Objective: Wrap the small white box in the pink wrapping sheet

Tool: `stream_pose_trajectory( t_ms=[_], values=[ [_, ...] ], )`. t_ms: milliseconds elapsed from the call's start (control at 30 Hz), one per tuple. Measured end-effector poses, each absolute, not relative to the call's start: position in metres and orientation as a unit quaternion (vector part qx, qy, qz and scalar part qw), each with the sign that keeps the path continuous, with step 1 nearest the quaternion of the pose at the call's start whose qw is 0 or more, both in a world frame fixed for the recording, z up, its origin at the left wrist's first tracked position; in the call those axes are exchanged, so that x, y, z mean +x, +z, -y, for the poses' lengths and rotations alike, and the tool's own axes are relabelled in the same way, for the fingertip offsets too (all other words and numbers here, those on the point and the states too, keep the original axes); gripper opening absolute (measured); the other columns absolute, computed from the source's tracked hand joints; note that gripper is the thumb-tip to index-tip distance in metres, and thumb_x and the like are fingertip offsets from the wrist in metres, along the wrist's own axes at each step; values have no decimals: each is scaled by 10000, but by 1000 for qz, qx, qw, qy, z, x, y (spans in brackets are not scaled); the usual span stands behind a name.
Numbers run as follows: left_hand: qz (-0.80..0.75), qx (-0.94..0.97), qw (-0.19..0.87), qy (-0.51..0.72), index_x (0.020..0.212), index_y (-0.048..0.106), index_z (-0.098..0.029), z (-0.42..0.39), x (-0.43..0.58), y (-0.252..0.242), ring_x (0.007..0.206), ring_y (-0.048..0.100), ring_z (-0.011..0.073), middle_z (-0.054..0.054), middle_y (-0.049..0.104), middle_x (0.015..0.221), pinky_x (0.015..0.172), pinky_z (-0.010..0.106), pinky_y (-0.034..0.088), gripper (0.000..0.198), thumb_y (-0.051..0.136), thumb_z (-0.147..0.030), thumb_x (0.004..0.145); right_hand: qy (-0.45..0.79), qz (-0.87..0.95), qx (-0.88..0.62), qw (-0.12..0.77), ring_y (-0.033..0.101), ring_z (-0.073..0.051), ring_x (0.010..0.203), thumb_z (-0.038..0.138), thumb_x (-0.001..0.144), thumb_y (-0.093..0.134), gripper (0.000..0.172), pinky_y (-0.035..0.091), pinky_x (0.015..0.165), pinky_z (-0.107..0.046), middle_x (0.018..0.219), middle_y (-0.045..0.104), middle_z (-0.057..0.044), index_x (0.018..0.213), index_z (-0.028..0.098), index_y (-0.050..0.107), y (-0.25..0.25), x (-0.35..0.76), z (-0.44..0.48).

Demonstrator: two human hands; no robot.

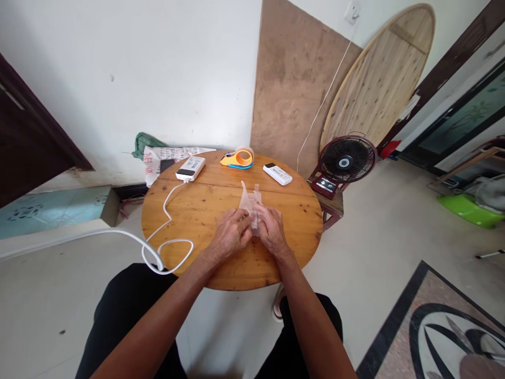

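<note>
Both my hands meet over the middle of a round wooden table (197,210). My left hand (231,234) and my right hand (270,229) have their fingers pinched on a small clear plastic bag (250,199) that lies crumpled on the tabletop, its far end sticking up beyond my fingertips. What the bag holds, if anything, I cannot make out.
At the table's far side lie a white power bank (190,168) with a white cable (168,210) looping off the near left edge, an orange tape dispenser (239,158) and a white remote (278,173). A small fan (347,159) stands to the right. Boards lean on the wall.
</note>
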State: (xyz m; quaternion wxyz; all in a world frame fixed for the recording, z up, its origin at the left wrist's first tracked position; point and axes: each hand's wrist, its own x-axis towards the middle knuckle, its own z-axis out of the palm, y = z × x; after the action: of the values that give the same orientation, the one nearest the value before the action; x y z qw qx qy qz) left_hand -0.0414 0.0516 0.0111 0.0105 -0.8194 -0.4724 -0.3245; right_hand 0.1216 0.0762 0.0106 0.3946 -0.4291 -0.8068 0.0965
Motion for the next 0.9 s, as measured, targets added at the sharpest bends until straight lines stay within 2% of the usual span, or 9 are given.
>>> stream_pose_trajectory(
  t_ms=[267,500,633,733,833,900],
  values=[
    [464,-798,35,-384,1018,664,-186,-50,-38,1,952,508,229,79,605,1071,867,376,437,288,494,-137,790,127,726,-525,426,581,-231,979,190,758,485,288,425,901,-359,1030,677,-65,1009,199,627,4,134,-88],
    [445,-798,29,-406,987,657,-179,-51,-37,0,968,510,233,72,628,1082,879,391,443,261,509,-123,780,153,727,-543,392,549,-235,1079,270,775,537,179,400,976,-395,1129,615,-94,891,204,657,5,152,-81],
    [444,-794,18,-415,973,660,-170,-51,-37,-1,966,510,231,74,631,1075,883,387,446,254,512,-117,774,152,698,-588,379,509,-258,1153,382,792,557,222,379,998,-415,1114,604,-118,843,195,665,8,162,-69],
    [446,-792,11,-417,972,658,-169,-50,-37,-1,975,503,232,76,626,1074,889,389,443,252,503,-118,780,183,684,-602,369,560,-250,1048,420,775,571,252,419,944,-398,1025,630,-101,827,190,660,12,164,-62],
    [447,-794,5,-413,970,653,-166,-49,-37,0,973,497,233,80,620,1076,894,395,440,250,495,-117,783,232,660,-619,358,601,-216,869,431,751,589,292,473,819,-361,955,648,-73,897,188,658,15,160,-60],
    [448,-795,3,-410,960,650,-166,-49,-38,1,973,495,232,82,616,1076,896,398,436,244,491,-114,783,252,647,-630,348,602,-207,825,438,740,595,337,481,776,-347,921,657,-63,956,184,653,17,157,-60]
  ],
)
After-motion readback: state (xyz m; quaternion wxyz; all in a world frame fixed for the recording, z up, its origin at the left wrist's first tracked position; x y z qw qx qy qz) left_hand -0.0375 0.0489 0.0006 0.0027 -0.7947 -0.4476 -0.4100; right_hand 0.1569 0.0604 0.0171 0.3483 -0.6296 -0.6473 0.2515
